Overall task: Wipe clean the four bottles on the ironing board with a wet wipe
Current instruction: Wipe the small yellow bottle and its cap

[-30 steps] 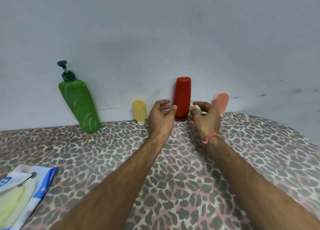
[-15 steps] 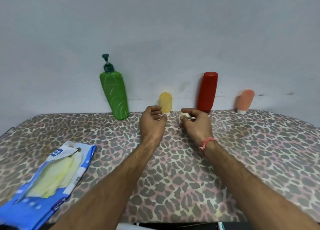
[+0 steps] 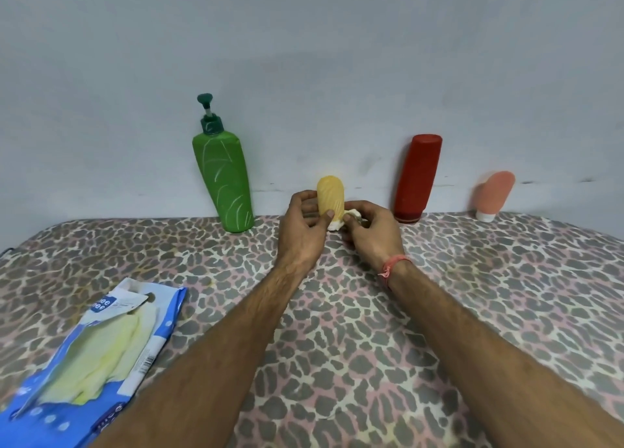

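The left hand (image 3: pixel 302 228) has its grip clamped on the yellow bottle (image 3: pixel 330 196), upright between the green bottle (image 3: pixel 224 181) and red bottle (image 3: pixel 417 177), while the right hand (image 3: pixel 371 233) pinches the wet wipe (image 3: pixel 337 224) at its base.

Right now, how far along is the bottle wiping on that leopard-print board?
Nothing visibly marks any bottle as finished. In hand: the left hand grips the small yellow ribbed bottle while the right hand holds a crumpled white wet wipe at its base. Standing untouched by the wall: the tall green pump bottle, the red upside-down bottle and the small pink tube.
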